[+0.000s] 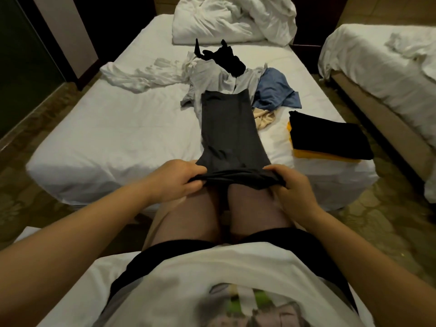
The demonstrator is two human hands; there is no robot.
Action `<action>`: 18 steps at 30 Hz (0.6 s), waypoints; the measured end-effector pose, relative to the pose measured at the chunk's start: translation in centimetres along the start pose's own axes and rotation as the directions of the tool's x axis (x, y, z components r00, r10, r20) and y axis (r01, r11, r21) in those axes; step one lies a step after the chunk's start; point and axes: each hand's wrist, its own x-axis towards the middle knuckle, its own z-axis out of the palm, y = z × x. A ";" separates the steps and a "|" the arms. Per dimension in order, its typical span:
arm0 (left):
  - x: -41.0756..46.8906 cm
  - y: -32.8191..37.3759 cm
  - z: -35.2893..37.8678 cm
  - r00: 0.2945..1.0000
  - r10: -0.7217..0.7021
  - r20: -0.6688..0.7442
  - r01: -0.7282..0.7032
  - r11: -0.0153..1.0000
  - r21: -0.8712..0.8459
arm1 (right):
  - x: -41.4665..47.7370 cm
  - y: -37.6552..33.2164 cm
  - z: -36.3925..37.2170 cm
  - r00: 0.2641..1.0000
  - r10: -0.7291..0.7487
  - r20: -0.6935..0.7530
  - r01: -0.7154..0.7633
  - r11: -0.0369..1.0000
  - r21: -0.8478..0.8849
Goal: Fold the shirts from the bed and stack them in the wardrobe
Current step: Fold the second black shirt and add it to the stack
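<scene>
A dark grey shirt (226, 128), folded into a long narrow strip, lies on the white bed (113, 138) and reaches to its near edge. My left hand (179, 180) grips the strip's near left corner and my right hand (290, 185) grips its near right corner, both bunching the hem above my knees. Behind the strip lies a heap of unfolded clothes: a light grey shirt (212, 79), a black garment (226, 59), a blue shirt (276, 90) and a beige piece (264, 118). A folded black shirt (328, 138) rests on a folded yellow one (330, 156) at the bed's right edge.
A crumpled white duvet (231, 17) sits at the head of the bed, and a white sheet or garment (141, 76) lies at the left. A second bed (382, 67) stands to the right across a narrow patterned floor gap. Dark furniture stands at the far left.
</scene>
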 end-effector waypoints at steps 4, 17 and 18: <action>-0.3 0.8 -0.6 0.998 -0.049 0.035 0.050 0.998 -0.034 | 0.5 -0.3 -0.6 0.981 -0.015 0.191 0.027 0.998 -0.062; -2.1 3.5 0.4 0.924 -0.249 0.291 0.271 0.962 -0.037 | 0.9 1.1 -2.1 0.875 0.149 0.460 0.204 0.749 -0.630; -1.9 3.6 0.4 0.916 -0.253 0.310 0.296 0.950 -0.100 | 1.0 0.9 -2.4 0.856 0.174 0.486 0.208 0.745 -0.633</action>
